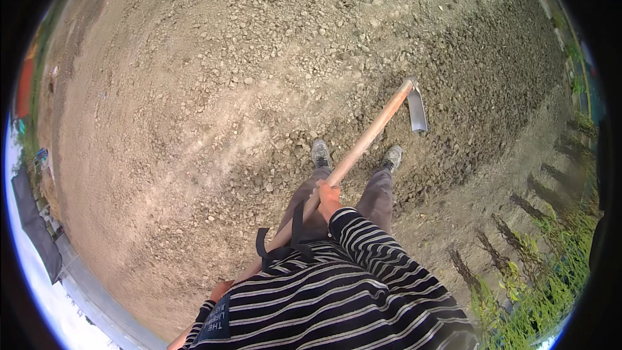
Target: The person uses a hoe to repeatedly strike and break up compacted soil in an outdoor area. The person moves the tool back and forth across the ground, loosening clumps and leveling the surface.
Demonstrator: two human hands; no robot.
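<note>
plainly, the right hand (329,199) clamps the wooden-handled hoe (363,145) slanting before the legs (376,198), the left hand (221,290) is too hidden to judge, and overhard pulling could bring the blade (418,113) into the right shoe (392,155).

Small clods (476,52) cover the bare brown soil (123,155).

This is outdoors, likely farmland: cloddy soil (194,91), leafy plants (547,285) alongside.

A long wooden handle (370,137) slanted between two round-toed shoes (320,153), its curved metal blade (418,110) ahead of the right one, leafy green plants (562,266) farther right.
</note>
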